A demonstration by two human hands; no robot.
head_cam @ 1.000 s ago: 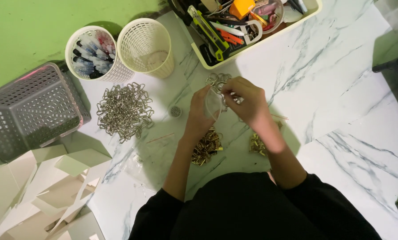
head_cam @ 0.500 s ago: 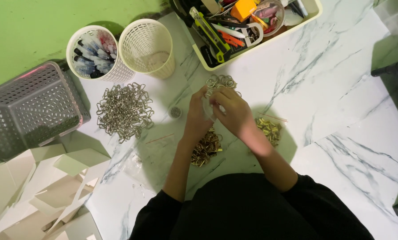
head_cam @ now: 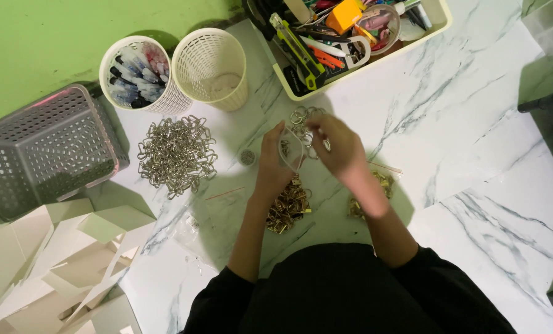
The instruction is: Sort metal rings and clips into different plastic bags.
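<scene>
Gold pile: small brass-coloured clips (head_cam: 289,209) lie on the marble table (head_cam: 474,154), just under the left wrist.
Left hand: left hand (head_cam: 274,166) has its fingers curled narrowly, pinching a small clear bag (head_cam: 290,150).
Right hand: right hand (head_cam: 341,148), fingers bent close at the bag's edge; its grasp cannot be told.
Beyond: silver rings (head_cam: 305,119) lie just past the fingertips, near the cream tray (head_cam: 384,55).
</scene>
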